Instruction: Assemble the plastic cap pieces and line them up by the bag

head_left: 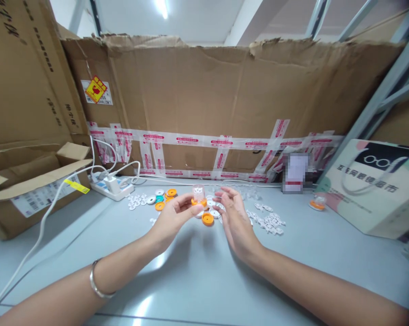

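Note:
My left hand (179, 211) pinches a small clear dome-topped capsule (199, 194) by its orange base, holding it upright above the table. Inside the clear part a white piece shows. To the right of it, my right hand (234, 217) is raised with its fingers apart and nothing in them. An orange round cap (207, 219) lies just below the capsule, with several white discs (214, 213) around it, partly hidden by the hands. Orange caps (160, 206), a teal ring (159, 198) and white rings (151, 199) lie left of my left hand.
Small white parts (270, 222) spread right of my right hand; clear pieces (252, 192) lie behind. Another orange-based capsule (317, 202) stands by a paper bag (370, 190). A power strip (112, 188) with white cables and an open carton (31, 190) are at left. Cardboard (197, 90) walls the back.

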A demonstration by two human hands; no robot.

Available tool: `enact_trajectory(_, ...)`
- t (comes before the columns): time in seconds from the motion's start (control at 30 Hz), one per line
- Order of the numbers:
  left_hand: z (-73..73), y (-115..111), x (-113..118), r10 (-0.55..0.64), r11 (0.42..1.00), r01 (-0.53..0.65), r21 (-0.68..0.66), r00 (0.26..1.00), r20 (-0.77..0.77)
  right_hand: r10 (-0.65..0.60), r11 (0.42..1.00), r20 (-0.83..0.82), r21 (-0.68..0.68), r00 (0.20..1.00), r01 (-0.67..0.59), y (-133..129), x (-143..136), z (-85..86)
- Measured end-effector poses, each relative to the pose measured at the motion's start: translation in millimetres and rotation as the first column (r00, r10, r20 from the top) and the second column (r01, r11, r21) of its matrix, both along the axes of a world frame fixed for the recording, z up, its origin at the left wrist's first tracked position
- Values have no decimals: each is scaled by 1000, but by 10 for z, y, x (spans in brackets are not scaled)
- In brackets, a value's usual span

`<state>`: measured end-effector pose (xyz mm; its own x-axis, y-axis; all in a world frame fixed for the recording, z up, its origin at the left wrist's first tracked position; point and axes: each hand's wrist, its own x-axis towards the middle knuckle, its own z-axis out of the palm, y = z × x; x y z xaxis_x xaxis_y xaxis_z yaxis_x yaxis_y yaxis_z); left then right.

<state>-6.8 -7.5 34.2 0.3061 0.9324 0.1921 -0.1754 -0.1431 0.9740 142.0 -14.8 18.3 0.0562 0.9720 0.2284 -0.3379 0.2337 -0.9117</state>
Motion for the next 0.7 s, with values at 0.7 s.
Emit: enact_trajectory(0.7, 8, 31, -39, -4, 994, 15, 110, 995, -103, 365, 874, -327, -201, 871, -442, -73, -51, 44)
